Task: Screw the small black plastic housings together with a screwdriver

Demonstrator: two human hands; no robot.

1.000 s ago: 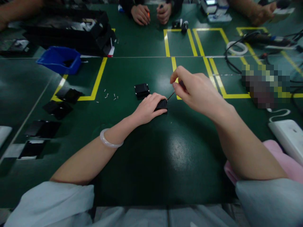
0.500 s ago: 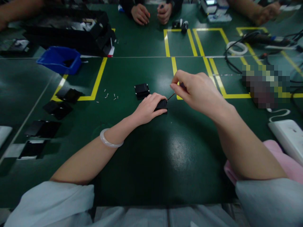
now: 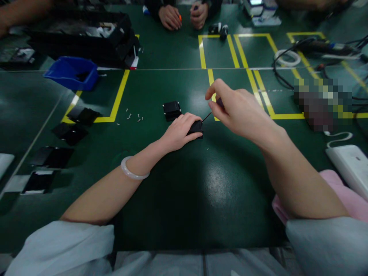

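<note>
Green tabletop (image 3: pixel 172 214), near centre: a small black case (image 3: pixel 196 127) lies under my left hand (image 3: pixel 181 131). That hand is partly curled, thumb along the near side, fingers over the top and far side, gripping it. My right hand (image 3: pixel 237 109) is mostly closed round the dark handle of a screwdriver (image 3: pixel 206 116), index finger bent and a little apart from the thumb; the shaft slants down to the case's far right corner. Second black case (image 3: pixel 171 109) just beyond my left fingers. Loose screws (image 3: pixel 139 116) scattered left of it. Blue bin (image 3: pixel 92 78) farther left.
</note>
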